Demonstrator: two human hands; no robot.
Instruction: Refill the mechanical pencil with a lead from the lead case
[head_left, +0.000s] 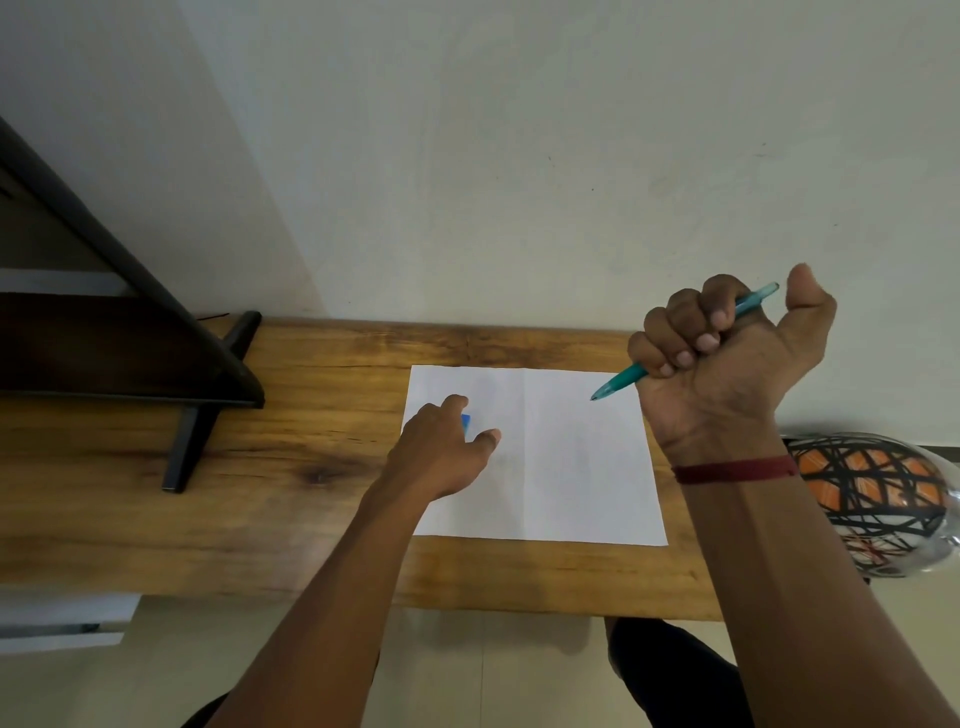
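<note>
My right hand (727, 358) is raised above the right side of a white paper sheet (571, 467), its fingers curled round a teal mechanical pencil (623, 376). The pencil's tip points down and left, and its cap end sticks out beside my lifted thumb. My left hand (441, 447) reaches over the sheet's left part. Between its index finger and thumb shows a small blue lead case (466, 421), mostly hidden by the hand. Whether the fingers pinch the case or only touch it cannot be told.
The sheet lies on a narrow wooden table (260, 493) set against a pale wall. A dark wooden stand (156, 353) occupies the table's left part. An orange, black and white ball (872, 499) sits off the table's right end.
</note>
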